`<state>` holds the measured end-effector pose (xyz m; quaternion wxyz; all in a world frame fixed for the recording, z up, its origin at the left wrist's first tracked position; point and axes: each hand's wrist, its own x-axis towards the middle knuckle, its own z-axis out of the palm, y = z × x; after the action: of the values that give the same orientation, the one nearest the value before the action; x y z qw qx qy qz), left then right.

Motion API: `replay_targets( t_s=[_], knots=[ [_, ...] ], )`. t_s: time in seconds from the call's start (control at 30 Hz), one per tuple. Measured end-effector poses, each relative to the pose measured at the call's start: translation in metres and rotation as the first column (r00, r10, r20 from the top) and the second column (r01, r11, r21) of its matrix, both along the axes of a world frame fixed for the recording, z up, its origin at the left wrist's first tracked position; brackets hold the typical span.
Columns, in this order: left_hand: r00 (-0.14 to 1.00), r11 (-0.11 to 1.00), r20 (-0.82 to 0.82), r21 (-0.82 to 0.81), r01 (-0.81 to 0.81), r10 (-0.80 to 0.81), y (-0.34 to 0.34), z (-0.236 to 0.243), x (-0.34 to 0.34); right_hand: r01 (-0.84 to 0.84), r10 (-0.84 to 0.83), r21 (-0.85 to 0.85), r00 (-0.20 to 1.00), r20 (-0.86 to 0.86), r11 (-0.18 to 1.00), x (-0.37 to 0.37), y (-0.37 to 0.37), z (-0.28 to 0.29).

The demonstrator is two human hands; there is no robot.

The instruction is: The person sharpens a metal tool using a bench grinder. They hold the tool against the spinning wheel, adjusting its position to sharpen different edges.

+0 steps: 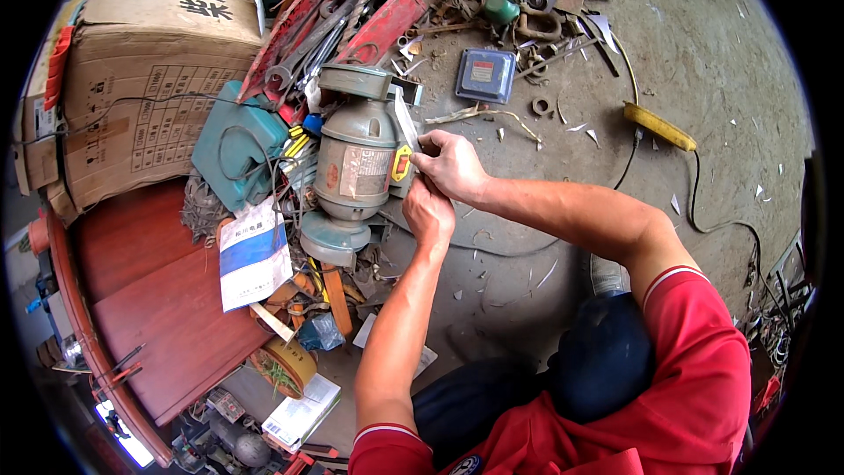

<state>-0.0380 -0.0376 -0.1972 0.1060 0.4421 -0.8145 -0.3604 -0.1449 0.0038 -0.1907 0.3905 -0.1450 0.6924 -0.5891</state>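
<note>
Both my hands meet just right of a grey-green bench grinder, close to its yellow-rimmed switch with a red rocker. My right hand is closed in a pinch, its fingertips beside a thin whitish strip that sticks up next to the grinder. Below it my left hand is closed too, its knuckles against the right hand. What lies between the fingers is hidden or too small to make out. I cannot tell whether the strip is held or is part of the grinder.
A teal case, a large cardboard box and a reddish wooden board stand on the left. Red metal trays with wrenches lie behind the grinder. On the floor are a grey square box, scrap metal and a yellow power strip with cable.
</note>
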Motion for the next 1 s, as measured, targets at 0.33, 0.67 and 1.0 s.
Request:
replay_targets(
  t_s=[0.33, 0.67, 1.0],
  knots=[
    [1.0, 1.0, 0.029, 0.019, -0.001, 0.001, -0.002, -0.01, 0.002, -0.003, 0.002, 0.015, 0.999, 0.039, 1.0, -0.003, -0.001, -0.005],
    [0.999, 0.999, 0.04, 0.032, -0.018, 0.017, -0.008, -0.015, -0.004, 0.04, -0.039, -0.001, 0.997, 0.064, 0.999, -0.004, -0.008, -0.02],
    [1.0, 0.999, 0.006, -0.042, 0.005, -0.005, -0.014, -0.015, -0.014, 0.067, -0.067, -0.033, 0.998, -0.009, 0.997, -0.01, -0.016, -0.023]
  ],
)
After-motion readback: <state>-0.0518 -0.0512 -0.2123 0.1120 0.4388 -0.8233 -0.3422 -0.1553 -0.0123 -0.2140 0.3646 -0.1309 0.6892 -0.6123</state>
